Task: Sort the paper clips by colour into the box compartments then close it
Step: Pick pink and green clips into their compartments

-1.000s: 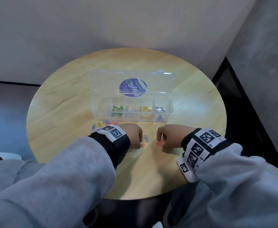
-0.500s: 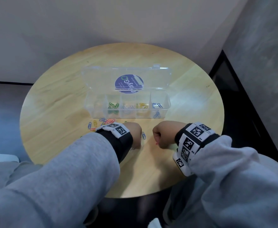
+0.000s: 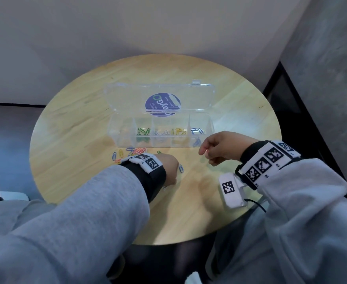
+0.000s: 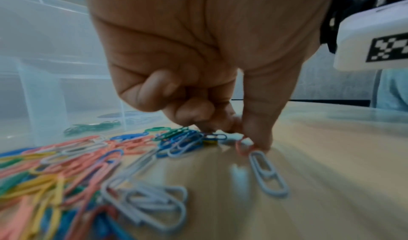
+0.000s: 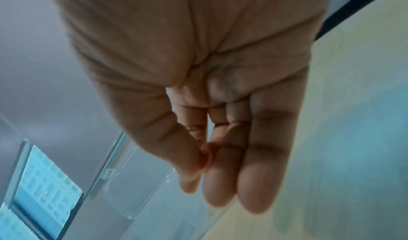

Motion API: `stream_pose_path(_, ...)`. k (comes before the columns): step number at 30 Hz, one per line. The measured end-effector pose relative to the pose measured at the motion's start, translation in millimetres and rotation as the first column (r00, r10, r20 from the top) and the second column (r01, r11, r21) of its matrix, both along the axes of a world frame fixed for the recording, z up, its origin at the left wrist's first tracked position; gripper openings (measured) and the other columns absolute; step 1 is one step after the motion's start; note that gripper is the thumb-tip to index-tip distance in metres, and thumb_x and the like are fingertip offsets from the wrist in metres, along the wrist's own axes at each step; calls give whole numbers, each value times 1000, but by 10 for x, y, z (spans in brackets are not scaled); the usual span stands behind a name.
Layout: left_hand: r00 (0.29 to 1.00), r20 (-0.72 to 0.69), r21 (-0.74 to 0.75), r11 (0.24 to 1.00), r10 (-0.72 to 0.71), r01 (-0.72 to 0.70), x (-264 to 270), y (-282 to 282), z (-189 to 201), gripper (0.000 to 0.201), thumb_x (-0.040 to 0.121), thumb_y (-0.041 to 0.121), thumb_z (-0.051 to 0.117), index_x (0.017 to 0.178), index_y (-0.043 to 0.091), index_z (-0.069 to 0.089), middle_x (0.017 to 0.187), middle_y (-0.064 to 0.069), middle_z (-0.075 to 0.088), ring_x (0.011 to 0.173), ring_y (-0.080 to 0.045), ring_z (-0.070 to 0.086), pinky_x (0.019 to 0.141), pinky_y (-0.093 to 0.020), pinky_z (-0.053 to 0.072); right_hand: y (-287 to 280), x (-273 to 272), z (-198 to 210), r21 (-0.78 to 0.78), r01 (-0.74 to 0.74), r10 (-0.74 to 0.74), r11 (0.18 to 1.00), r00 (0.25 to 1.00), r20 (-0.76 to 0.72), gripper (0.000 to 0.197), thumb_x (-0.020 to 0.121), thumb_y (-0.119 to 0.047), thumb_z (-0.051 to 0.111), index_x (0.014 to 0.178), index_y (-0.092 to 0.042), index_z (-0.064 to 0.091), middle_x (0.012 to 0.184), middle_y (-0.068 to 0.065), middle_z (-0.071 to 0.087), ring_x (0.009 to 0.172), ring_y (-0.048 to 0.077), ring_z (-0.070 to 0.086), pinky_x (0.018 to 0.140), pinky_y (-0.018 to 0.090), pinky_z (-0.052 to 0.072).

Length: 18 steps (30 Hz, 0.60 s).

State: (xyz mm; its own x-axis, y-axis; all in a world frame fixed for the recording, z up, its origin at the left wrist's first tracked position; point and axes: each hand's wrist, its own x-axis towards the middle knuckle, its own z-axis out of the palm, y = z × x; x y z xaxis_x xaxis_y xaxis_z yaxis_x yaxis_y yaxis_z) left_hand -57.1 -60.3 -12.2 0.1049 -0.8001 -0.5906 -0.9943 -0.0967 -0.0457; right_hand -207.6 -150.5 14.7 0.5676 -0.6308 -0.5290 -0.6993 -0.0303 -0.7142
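Observation:
The clear plastic box stands open on the round wooden table, its lid tipped back. Its compartments hold green, white, yellow and blue clips. A mixed pile of clips lies in front of the box at the left. My left hand is down on the table, its curled thumb and forefinger closing on a red clip beside a white one. My right hand hovers near the box's right end, pinching a red clip.
A single blue clip lies just right of my left hand. A white wall is behind the table, a grey wall and a dark gap at the right. The table's near edge is close to my lap. A cable hangs from my right wristband.
My right hand has lifted off the table with the red clip and moved up and right, level with the box's right end. My left hand has stayed down by the pile.

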Motion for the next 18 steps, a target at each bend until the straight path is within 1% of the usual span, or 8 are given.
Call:
stream_pose_path(5,942,-271,-129,962,199,-240,248,37,162,10,82,22,52,81,16,60,85,-1,64,79,-20,57,69,-25,44,12,32,-36,191,79,-95,978,993,75,31,92,6,34,75,-6,57,68,8,50,58,15,51,48,17,44)
stream_pose_path(7,726,-576,-60,866,376,-496,397,57,249,11,84,13,50,72,13,51,74,-4,59,66,-18,55,72,-28,50,18,70,-38,214,72,-98,974,989,110,33,92,6,32,73,-6,56,68,6,49,57,14,48,47,17,39)
stream_pose_path(9,349,-796,132,705,494,-697,496,82,333,21,86,-1,43,67,8,45,71,-11,55,55,-18,51,65,-29,55,15,109,-32,228,62,-95,972,985,141,33,92,6,33,72,-7,56,68,5,49,57,14,47,47,17,38)
stream_pose_path(10,215,-835,193,637,506,-746,533,99,360,23,87,-5,39,66,6,44,70,-13,53,51,-16,49,53,-23,52,18,132,-34,229,57,-92,972,985,145,32,92,6,34,73,-7,57,67,5,49,57,14,47,47,17,38)
stream_pose_path(13,25,-877,259,517,479,-816,581,150,402,23,86,-7,33,67,5,41,67,-12,49,44,-13,45,36,-13,35,52,203,-43,198,52,-75,979,991,108,27,90,3,39,75,-7,59,68,5,50,57,13,48,50,19,39)
stream_pose_path(15,2,-872,274,493,489,-826,594,153,380,22,87,-4,33,69,7,40,64,-9,45,43,-11,39,36,-14,28,84,243,-50,173,41,-54,984,996,68,23,91,-1,43,77,-9,60,70,5,50,57,13,48,51,20,39)
stream_pose_path(16,45,-859,262,514,510,-817,586,152,362,21,88,-1,35,71,9,42,63,-6,43,45,-11,36,37,-15,26,96,258,-52,158,32,-40,987,998,49,22,91,-4,45,77,-10,60,70,4,51,58,14,48,51,21,39)
stream_pose_path(18,317,-789,124,642,526,-757,536,139,312,11,88,8,48,79,13,50,64,-1,44,48,-11,35,42,-17,27,107,274,-48,130,14,-17,991,1000,22,19,91,-8,47,79,-11,61,69,3,50,58,14,48,52,21,39)
